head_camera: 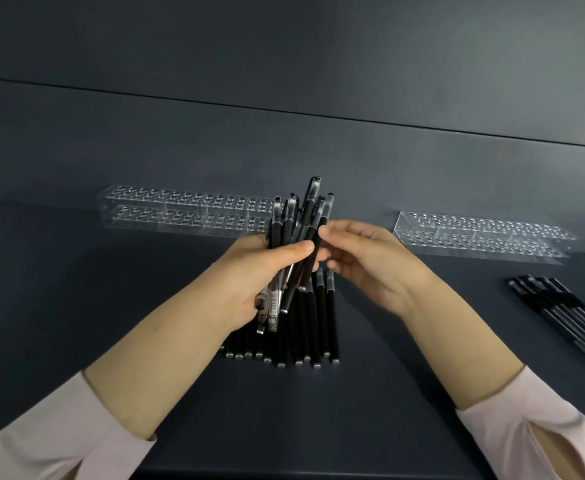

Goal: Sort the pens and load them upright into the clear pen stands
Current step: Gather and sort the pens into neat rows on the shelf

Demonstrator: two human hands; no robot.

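Nearest, a row of black pens (304, 334) lies side by side at the centre of the dark table (76, 289). Above it, the left hand (256, 271) grips a bundle of pens (284, 230) near upright, fingers and thumb curled round it. The right hand (363, 261) pinches one black pen (296, 285) of that bundle between thumb and forefinger. A second group of pens (561, 306) lies at right. At the far side stand the left clear pen stand (180, 211) and the right clear pen stand (478, 237).

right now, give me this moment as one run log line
left grip: holds bundle of black plastic pens | right grip: pinches one pen in it | clear acrylic pen stands: no pens loaded
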